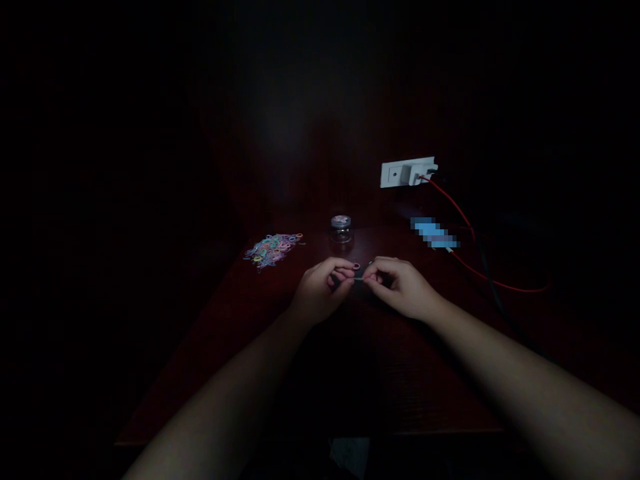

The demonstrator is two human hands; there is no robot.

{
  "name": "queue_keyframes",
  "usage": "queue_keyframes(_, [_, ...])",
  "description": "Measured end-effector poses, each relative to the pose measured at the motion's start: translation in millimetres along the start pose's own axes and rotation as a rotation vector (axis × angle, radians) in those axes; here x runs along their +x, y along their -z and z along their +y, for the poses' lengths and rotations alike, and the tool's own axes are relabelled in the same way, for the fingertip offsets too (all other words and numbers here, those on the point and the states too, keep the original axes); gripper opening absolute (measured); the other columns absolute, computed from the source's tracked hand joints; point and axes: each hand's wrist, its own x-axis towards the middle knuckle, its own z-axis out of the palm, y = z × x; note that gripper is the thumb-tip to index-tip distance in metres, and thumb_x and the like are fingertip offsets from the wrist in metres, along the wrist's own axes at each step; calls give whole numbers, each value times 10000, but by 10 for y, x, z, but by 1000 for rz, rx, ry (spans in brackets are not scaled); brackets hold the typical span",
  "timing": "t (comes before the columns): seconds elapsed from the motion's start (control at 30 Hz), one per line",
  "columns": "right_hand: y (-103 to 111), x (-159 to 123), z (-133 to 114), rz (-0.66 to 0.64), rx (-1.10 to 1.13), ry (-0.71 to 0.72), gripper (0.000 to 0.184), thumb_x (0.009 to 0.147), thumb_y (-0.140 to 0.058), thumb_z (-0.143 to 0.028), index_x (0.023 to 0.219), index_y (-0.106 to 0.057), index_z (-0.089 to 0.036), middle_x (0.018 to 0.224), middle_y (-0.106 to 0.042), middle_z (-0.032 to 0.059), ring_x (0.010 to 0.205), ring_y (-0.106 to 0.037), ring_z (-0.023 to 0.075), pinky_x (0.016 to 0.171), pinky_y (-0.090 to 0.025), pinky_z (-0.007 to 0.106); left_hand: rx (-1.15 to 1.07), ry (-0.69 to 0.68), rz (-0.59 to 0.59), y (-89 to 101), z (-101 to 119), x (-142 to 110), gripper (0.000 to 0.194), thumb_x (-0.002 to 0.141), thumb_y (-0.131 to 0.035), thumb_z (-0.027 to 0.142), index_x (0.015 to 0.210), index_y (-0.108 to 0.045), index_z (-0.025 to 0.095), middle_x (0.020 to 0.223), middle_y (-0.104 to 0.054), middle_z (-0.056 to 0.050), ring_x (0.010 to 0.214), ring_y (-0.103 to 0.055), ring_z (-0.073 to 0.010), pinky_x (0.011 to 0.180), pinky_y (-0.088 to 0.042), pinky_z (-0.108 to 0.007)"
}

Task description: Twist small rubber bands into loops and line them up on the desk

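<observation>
Both my hands meet over the middle of a dark red wooden table [380, 373]. My left hand [320, 290] is curled, its fingertips pinched on a small thin item [358, 278] that I cannot make out. My right hand [397, 285] pinches the same item from the other side. The two sets of fingertips almost touch. A heap of small coloured rubber bands [273, 249] lies on the table to the far left of my hands. A small clear jar [341, 229] with a lid stands just beyond them.
A white wall socket [403, 173] holds a white plug with a red cable [480, 270] that runs down across the table's right side. A blue blurred object [434, 234] lies at the far right. The surroundings are very dark.
</observation>
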Motion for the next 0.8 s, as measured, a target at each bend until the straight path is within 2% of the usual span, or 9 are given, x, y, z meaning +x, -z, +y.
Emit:
queue_keyframes(0.3, [-10, 3, 22, 10, 30, 13, 88, 830, -570, -187, 798, -650, -166, 695, -580, 11, 656, -527, 130, 647, -409, 268, 11, 14, -22, 7, -7, 3, 243, 793, -639, 160, 1027, -610, 220, 900, -705, -3, 763, -655, -112, 641, -492, -229])
queue_keyframes(0.47, [-6, 2, 25, -3, 32, 1, 89, 832, -570, -181, 793, -648, -163, 694, -574, 10, 657, -521, 127, 638, -409, 262, 20, 18, -17, 7, -2, 7, 208, 807, -621, 167, 1012, -618, 208, 833, -697, -1, 718, -647, -106, 626, -486, -222])
queue_keyframes(0.8, [-19, -8, 80, -26, 40, -30, 93, 828, -568, -197, 783, -644, -165, 714, -588, 21, 666, -533, 134, 630, -422, 266, 29, 1, -18, 24, 26, 9, 138, 833, -591, 183, 969, -613, 195, 831, -665, -7, 697, -598, -100, 624, -470, -227])
